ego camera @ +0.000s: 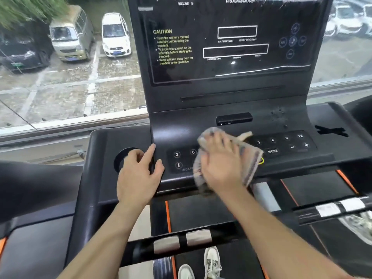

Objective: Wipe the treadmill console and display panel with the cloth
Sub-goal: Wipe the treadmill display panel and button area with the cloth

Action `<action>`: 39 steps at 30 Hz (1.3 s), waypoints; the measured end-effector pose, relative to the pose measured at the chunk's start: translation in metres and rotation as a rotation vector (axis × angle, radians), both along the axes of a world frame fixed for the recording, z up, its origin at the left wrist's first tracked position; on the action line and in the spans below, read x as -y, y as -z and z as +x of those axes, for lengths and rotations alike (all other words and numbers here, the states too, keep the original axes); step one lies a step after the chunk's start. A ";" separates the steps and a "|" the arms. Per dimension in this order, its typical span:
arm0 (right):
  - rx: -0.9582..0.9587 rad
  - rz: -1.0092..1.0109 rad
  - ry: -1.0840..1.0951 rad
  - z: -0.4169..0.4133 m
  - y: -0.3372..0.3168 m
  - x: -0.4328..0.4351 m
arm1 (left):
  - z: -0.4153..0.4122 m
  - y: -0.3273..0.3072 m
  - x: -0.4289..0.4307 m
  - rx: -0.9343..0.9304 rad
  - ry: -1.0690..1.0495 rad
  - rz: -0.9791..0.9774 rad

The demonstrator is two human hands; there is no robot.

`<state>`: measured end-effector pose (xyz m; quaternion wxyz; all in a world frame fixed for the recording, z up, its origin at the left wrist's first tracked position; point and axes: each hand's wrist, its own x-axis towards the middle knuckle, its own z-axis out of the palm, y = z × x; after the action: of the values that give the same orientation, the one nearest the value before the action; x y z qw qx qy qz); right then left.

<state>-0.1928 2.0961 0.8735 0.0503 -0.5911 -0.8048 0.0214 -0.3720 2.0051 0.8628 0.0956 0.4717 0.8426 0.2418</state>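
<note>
Fingers (216,138) of the right hand (219,166) straight and spread, laid flat on the cloth (250,158) and pressing it to the console (181,127) rather than gripping it; blurred, so likely mid-stroke. Cloth bunched under the palm over the middle of the button row, between the left keypad (177,159) and the right keypad (285,144), near edge hanging over the console lip. Seemingly about midway through the job: working the console deck now, with dark specks (278,116) remaining on its far right, beyond the cloth. Pale streaks (291,1) along the top right of the display panel (231,67); hard to say whether wiped already or waiting, so probably a pass owed there too. Left hand (138,175) holding nothing, resting on the console's left edge beside the cup holder (121,158), index finger stretched toward the far side, other fingers loosely bent, thumb against the console rim.
</note>
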 end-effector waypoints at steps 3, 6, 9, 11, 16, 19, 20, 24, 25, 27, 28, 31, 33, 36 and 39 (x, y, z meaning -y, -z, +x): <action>-0.263 0.067 -0.302 -0.056 0.013 0.051 | 0.003 0.006 -0.009 -0.004 0.088 0.072; -0.288 0.065 -0.385 -0.028 0.014 0.037 | 0.015 0.005 -0.015 0.024 0.082 0.048; -0.150 0.022 -0.187 0.032 0.012 -0.003 | 0.025 0.003 -0.014 0.019 0.031 0.057; -0.089 -0.011 -0.046 0.056 0.008 -0.022 | 0.027 0.001 -0.014 0.034 0.024 0.045; -0.131 0.056 -0.344 -0.011 0.004 0.005 | 0.031 -0.008 -0.011 0.068 -0.004 0.036; -0.266 -0.037 -0.612 -0.053 -0.002 0.002 | 0.030 -0.014 -0.012 0.187 -0.026 0.117; -0.302 -0.074 -0.671 -0.059 -0.005 -0.012 | 0.030 -0.016 -0.013 0.199 -0.043 0.139; -0.380 0.134 -0.811 -0.078 -0.004 -0.068 | 0.032 -0.014 -0.014 0.107 -0.020 0.096; -0.375 0.205 -0.824 -0.084 -0.005 -0.077 | 0.034 -0.013 -0.014 0.089 -0.014 0.067; -0.363 0.350 -0.851 -0.093 -0.007 -0.084 | 0.033 -0.010 -0.014 0.064 -0.027 0.038; -0.361 0.403 -0.831 -0.091 -0.008 -0.087 | 0.032 -0.009 -0.015 0.058 -0.031 0.030; -0.417 0.511 -0.559 -0.058 -0.010 -0.102 | 0.031 -0.008 -0.014 0.062 -0.036 -0.006; -0.453 0.572 -0.408 -0.035 -0.006 -0.110 | 0.030 -0.012 -0.014 0.082 -0.032 0.018; -0.573 0.556 -0.283 -0.034 -0.005 -0.108 | 0.020 -0.020 -0.037 0.150 -0.056 0.060; -0.627 0.538 -0.361 -0.057 -0.018 -0.101 | 0.008 -0.024 -0.075 0.137 -0.147 0.054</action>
<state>-0.2499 2.1970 0.8911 0.4389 -0.3721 -0.8179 -0.0022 -0.3636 2.0800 0.8871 0.1222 0.3934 0.8596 0.3022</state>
